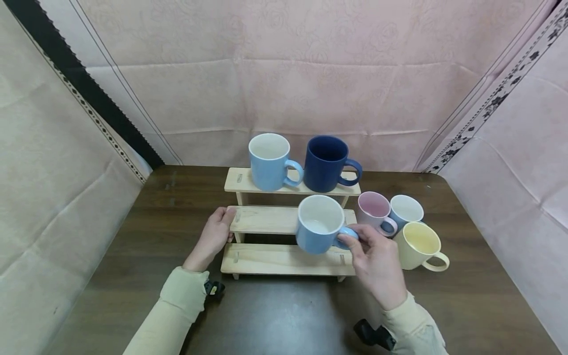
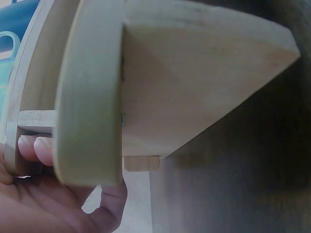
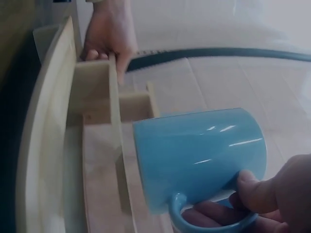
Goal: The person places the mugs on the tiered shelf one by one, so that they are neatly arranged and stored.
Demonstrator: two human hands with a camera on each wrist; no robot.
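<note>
My right hand (image 1: 378, 262) pinches the handle of a light blue mug (image 1: 317, 239), which in the head view overlaps the middle and bottom tiers of a three-tier wooden rack (image 1: 262, 219). In the right wrist view the thumb presses on the side of the mug (image 3: 199, 150), with fingers through the handle. At the rack's left end, my left hand (image 1: 215, 232) grips the middle tier, its fingertips (image 2: 43, 149) curled under the board in the left wrist view. Another light blue mug (image 1: 268, 170) and a dark blue mug (image 1: 321, 172) stand upright on the top tier.
Right of the rack, a pink mug (image 1: 370, 209), a pale blue mug (image 1: 406, 212) and a yellow mug (image 1: 414, 251) stand close together on the dark wooden table (image 1: 284, 315). Pale patterned cloth (image 1: 310, 88) hangs behind and at both sides.
</note>
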